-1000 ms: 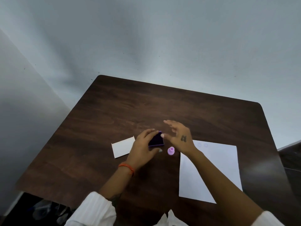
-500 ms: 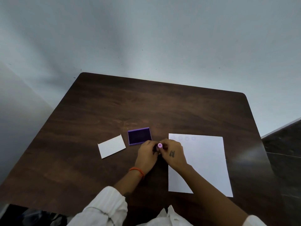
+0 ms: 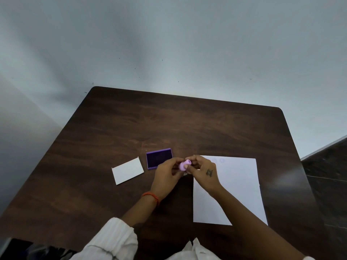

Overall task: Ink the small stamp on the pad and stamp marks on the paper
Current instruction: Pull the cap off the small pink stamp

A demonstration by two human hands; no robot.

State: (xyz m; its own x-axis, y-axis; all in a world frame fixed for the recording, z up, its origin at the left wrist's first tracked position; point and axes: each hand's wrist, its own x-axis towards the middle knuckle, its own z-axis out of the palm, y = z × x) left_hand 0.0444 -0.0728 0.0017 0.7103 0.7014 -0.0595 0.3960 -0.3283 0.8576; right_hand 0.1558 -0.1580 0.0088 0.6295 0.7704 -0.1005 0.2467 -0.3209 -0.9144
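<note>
A small pink-purple stamp [image 3: 185, 164] is held above the table between the fingertips of both hands, tilted. My left hand [image 3: 167, 175] pinches it from the left and my right hand [image 3: 203, 170] from the right. The open purple ink pad [image 3: 159, 158] lies just to the left of the hands, its dark ink surface showing. A white paper sheet [image 3: 238, 188] lies to the right, partly under my right forearm, with faint round stamp marks [image 3: 222, 161] along its top edge.
A small white card [image 3: 128, 170] lies left of the ink pad. Everything rests on a dark wooden table [image 3: 169, 124] set against a pale wall. A dark floor shows past the table's right edge.
A second ago my left hand was on the ink pad and the stamp stood on the table. Now both hands have lifted the stamp and hold it tilted between them.
</note>
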